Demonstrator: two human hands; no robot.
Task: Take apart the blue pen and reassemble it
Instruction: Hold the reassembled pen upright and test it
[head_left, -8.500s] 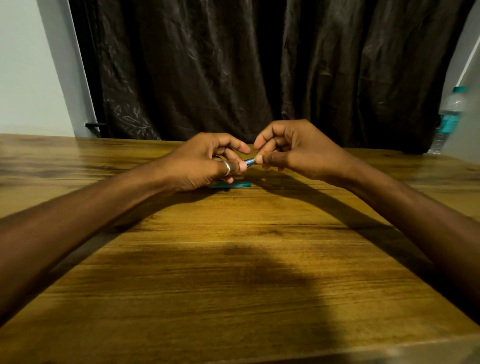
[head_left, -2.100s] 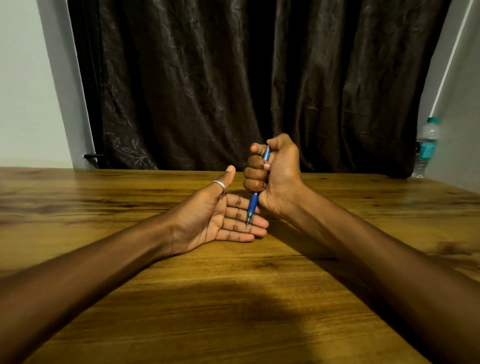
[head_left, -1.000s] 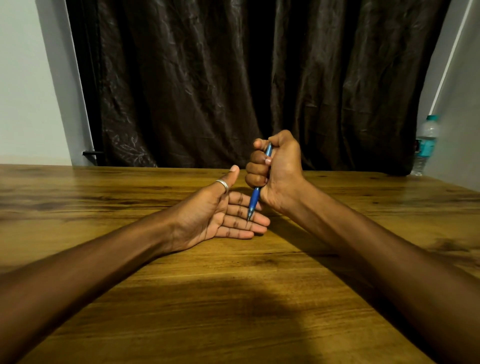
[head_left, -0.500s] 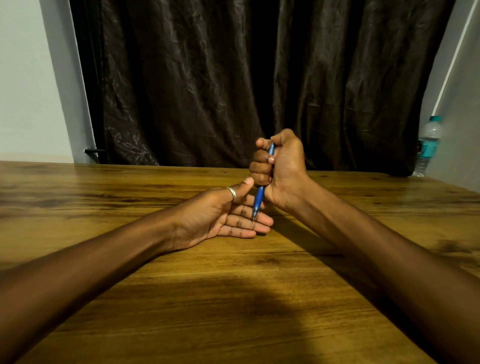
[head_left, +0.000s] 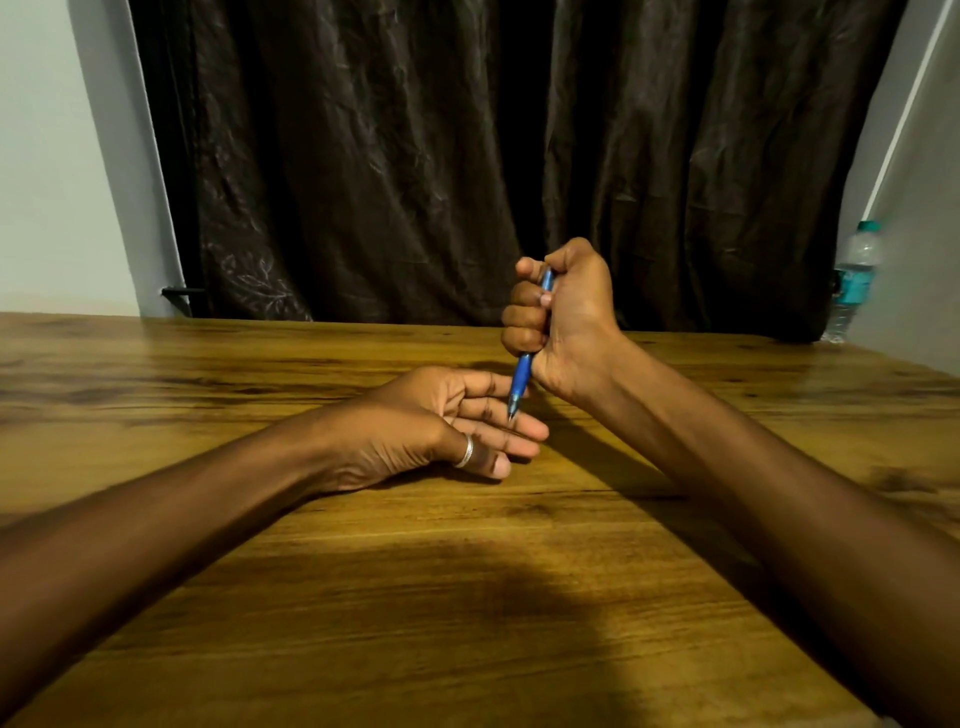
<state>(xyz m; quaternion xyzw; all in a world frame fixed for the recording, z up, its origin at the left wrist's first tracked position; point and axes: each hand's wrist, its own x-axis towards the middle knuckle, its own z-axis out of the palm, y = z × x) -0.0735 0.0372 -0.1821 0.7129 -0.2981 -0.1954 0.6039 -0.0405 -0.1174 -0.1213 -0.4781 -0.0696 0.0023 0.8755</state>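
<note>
My right hand (head_left: 563, 317) is closed in a fist around the blue pen (head_left: 520, 379), which stands nearly upright with its tip pointing down. The fist hides the pen's middle; the blue grip and the tip stick out below, and a bit of blue shows at the top by my thumb. The tip hangs just over the fingers of my left hand (head_left: 436, 421). That hand rests on the wooden table (head_left: 467, 597), turned on its side with the fingers stretched out and a silver ring on the thumb. It holds nothing.
A plastic water bottle (head_left: 854, 275) with a teal label stands at the table's far right edge. A dark curtain (head_left: 467, 156) hangs behind the table. Pale walls flank it on both sides.
My left hand has rolled from palm-up toward palm-down, its thumb swinging over to the near side. My right fist with the pen has stayed almost in place.
</note>
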